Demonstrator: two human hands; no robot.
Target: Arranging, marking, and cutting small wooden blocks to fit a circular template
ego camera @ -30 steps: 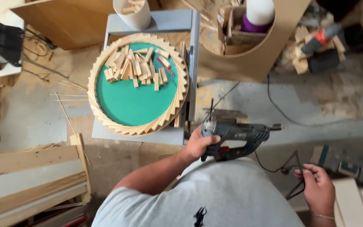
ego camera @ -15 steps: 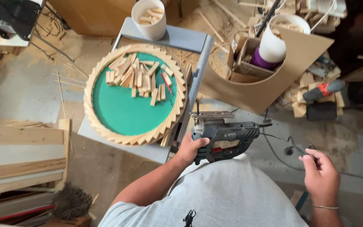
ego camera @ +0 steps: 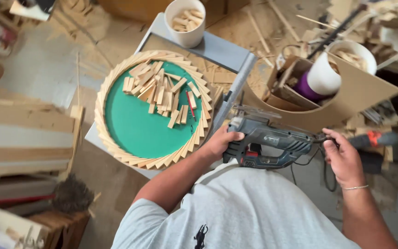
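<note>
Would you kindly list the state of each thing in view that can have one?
Left hand: closed around the front of the power tool.
Right hand: at the tool's rear end, fingers curled by the cord.
Power tool: held off the table, lying level.
Green round board: flat on the table, ringed with wood slats, loose wood pieces piled on it.
White cup: upright, holding wood pieces.

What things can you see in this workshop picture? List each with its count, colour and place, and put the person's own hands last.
Round board: one, green, ringed with wooden slats, on the grey table.
Loose wooden pieces: many, pale, piled on the board.
Cup of wood pieces: one, white, table's far end.
Power tool: one, dark grey, beside the table.
Bucket: one, white, in the cardboard at right.
Left hand: grips the tool.
Right hand: at the tool's rear, by its cord.
</note>
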